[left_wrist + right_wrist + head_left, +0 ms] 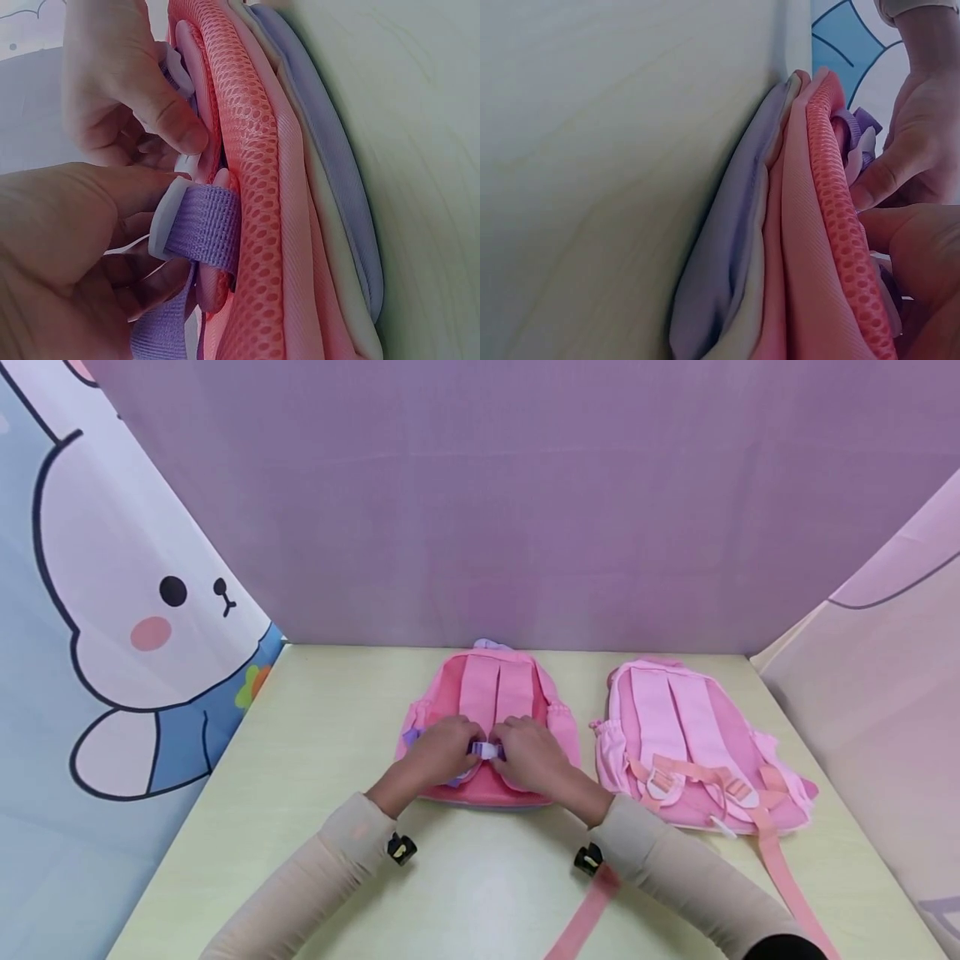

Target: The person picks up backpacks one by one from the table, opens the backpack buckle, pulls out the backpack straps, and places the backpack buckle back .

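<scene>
A pink backpack (442,685) lies with its shoulder straps (480,685) facing up. Over the lower straps, a white buckle (487,751) on purple webbing sits between my two hands. My left hand (447,747) pinches its left side; up close in the left wrist view, the fingers meet a white plastic piece (166,217) threaded with purple webbing (206,225). From the other side my right hand (531,756) pinches the buckle's right end, partly hidden by its fingers. In the right wrist view the thumbs nearly meet above the coral mesh back panel (836,202).
A second pink backpack (727,727) lies to the right, its orange-pink straps (693,770) across it. One long strap (787,877) trails to the table's front, and another strap end (581,918) lies beneath my right forearm. A purple wall (525,510) stands behind the table (315,735).
</scene>
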`<state>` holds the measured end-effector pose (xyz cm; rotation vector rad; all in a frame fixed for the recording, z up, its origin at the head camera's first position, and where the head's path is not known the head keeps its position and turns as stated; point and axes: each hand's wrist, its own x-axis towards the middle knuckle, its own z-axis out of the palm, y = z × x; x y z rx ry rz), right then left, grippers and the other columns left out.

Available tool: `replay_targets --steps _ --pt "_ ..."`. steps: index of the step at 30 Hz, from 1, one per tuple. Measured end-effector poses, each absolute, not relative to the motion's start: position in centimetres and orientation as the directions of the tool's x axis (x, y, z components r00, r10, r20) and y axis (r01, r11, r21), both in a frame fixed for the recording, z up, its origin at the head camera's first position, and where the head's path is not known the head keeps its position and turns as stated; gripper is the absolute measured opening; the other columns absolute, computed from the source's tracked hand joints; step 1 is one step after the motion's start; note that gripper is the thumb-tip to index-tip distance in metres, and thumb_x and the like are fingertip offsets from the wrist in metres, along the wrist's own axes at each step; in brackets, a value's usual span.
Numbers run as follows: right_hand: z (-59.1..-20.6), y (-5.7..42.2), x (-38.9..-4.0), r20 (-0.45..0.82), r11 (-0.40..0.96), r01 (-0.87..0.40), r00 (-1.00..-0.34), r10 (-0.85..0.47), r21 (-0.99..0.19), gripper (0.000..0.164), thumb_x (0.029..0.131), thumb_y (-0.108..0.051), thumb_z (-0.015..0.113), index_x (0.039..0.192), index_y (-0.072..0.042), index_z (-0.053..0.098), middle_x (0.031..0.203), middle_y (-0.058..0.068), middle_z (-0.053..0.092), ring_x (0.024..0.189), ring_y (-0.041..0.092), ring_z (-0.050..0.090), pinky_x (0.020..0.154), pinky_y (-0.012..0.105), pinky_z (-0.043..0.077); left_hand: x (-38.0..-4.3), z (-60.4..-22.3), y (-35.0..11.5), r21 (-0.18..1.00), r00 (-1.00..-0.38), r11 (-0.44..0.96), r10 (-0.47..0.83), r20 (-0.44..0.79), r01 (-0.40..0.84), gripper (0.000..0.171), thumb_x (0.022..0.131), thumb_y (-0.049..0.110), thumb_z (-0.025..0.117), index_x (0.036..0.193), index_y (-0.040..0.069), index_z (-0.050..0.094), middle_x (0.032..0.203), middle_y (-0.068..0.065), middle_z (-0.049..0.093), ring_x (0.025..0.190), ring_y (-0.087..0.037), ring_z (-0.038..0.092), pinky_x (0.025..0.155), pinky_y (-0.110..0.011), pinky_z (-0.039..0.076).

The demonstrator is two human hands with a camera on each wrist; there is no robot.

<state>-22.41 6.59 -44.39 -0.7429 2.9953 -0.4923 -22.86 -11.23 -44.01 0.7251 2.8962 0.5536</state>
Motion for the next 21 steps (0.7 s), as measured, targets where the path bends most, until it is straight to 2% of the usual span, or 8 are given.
replay_targets --steps 9,21 --pt "-44.62 6.51 -22.4 0.081 0.841 -0.471 -0.88 -0.467 -0.268 0.032 0.084 -0.024 0.083 0.111 -0.01 0.073 0.097 0.005 0.069 0.084 0.019 0.056 0.082 0.034 0.051 -22.73 -43.92 -11.2 0.388 -0.886 0.82 0.463 -0.015 0.421 0.024 0.091 0.018 0.077 0.113 0.008 0.073 0.097 -0.004 0.067 0.087 -0.016 0.057 0.088 -0.033 0.055" --pt "-44.58 6.74 -22.33 0.095 0.832 -0.432 -0.899 -0.427 -0.347 0.028 0.086 -0.02 0.079 0.111 -0.01 0.073 0.095 0.004 0.07 0.083 0.017 0.056 0.077 0.033 0.052 -22.51 -43.37 -11.25 0.416 -0.897 0.815 0.442 0.004 0.403 0.027 0.091 0.016 0.077 0.117 0.007 0.073 0.103 -0.007 0.07 0.089 -0.016 0.058 0.088 -0.034 0.055"
